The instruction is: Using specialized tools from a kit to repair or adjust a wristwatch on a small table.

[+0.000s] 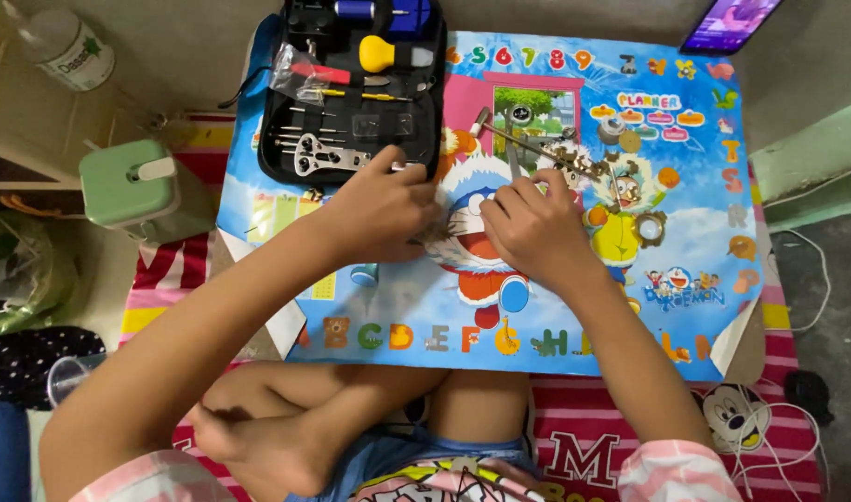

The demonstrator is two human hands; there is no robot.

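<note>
My left hand and my right hand rest close together on a colourful cartoon mat. Both have their fingers curled around something small between them, which the hands hide. A slim metal tool pokes up past my right fingers. Just beyond my left hand lies an open black tool case with small metal tools, a yellow-handled tool and a blue tool.
Small watch parts, a metal ring and a little hammer lie on the mat's far right part. A green box and a bottle stand to the left. A phone leans at the far right. My crossed legs are below.
</note>
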